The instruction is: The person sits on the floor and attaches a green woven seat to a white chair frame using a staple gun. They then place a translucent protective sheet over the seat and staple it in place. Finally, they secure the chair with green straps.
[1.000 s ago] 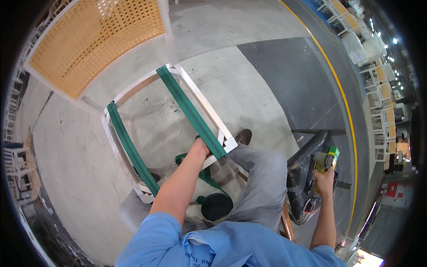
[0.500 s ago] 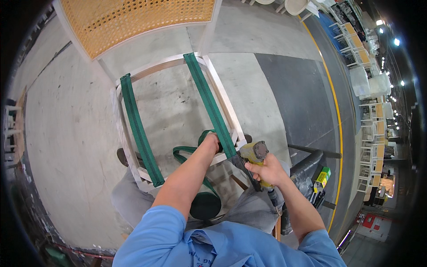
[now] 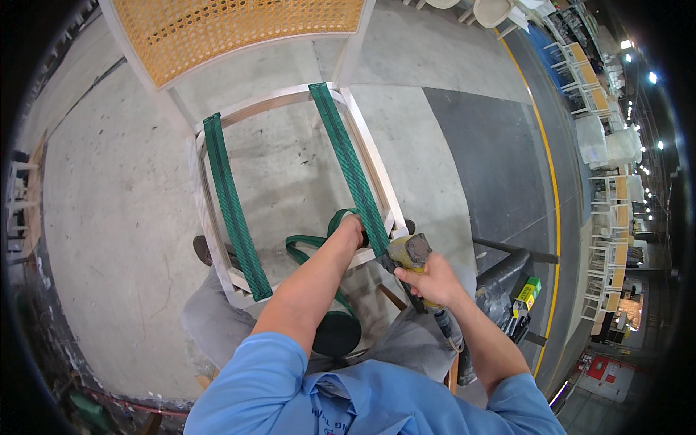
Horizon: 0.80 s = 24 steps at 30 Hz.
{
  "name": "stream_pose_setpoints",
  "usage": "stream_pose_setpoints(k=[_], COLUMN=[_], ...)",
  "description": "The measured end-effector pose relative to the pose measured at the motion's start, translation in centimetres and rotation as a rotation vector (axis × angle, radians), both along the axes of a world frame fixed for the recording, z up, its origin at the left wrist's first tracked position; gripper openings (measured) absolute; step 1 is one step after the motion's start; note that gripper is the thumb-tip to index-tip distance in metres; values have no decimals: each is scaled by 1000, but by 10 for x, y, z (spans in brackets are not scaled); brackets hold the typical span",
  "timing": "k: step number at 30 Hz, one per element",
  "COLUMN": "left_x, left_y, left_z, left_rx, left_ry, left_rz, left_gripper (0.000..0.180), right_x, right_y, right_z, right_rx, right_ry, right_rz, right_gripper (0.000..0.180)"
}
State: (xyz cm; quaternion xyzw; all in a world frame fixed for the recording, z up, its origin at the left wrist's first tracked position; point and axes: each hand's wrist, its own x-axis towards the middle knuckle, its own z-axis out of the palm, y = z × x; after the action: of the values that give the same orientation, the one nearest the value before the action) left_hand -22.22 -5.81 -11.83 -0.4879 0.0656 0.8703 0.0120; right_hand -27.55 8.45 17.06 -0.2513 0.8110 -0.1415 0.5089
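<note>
A white-painted wooden chair frame (image 3: 373, 156) stands in front of me, with two green webbing straps running from its far rail to its near rail: a left strap (image 3: 233, 210) and a right strap (image 3: 346, 159). My right hand (image 3: 440, 281) is wrapped around a yellow staple gun (image 3: 407, 252), its nose at the near end of the right strap. Inside the frame, my left hand (image 3: 352, 229) is closed on green webbing beside that same end; the strap partly hides its fingers. Loose webbing (image 3: 297, 250) loops down to a dark green roll (image 3: 336, 333) between my legs.
A woven cane backrest (image 3: 239, 32) rises at the far side of the chair. At my right, a dark padded seat (image 3: 500, 279) carries a green-and-yellow box (image 3: 528, 291). An air hose (image 3: 446, 326) hangs from the staple gun. Several white chairs (image 3: 609, 239) line the far right, past a yellow floor line (image 3: 552, 188).
The staple gun has tilted, so less of its long dark magazine shows. The chair sits slightly further right in view. Both hands keep their hold near the right strap's near end.
</note>
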Motion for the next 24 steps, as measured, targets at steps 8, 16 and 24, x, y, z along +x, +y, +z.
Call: stream_pose_setpoints(k=[8,16,24], left_x=[6,26,111], left_y=[-1,4,31], left_z=[3,43,174], left_rx=[129,-644,-1296], left_ry=[27,77,-211], left_rz=[108,-846,-596], left_gripper=[22,55,30], right_x=[13,-14,-38], right_y=[-1,33,74], right_z=[1,36,42], right_rx=[-29,-238,-417], right_ry=[-43,-128,-137], right_rz=[8,-226,-407], right_gripper=[38,31,22])
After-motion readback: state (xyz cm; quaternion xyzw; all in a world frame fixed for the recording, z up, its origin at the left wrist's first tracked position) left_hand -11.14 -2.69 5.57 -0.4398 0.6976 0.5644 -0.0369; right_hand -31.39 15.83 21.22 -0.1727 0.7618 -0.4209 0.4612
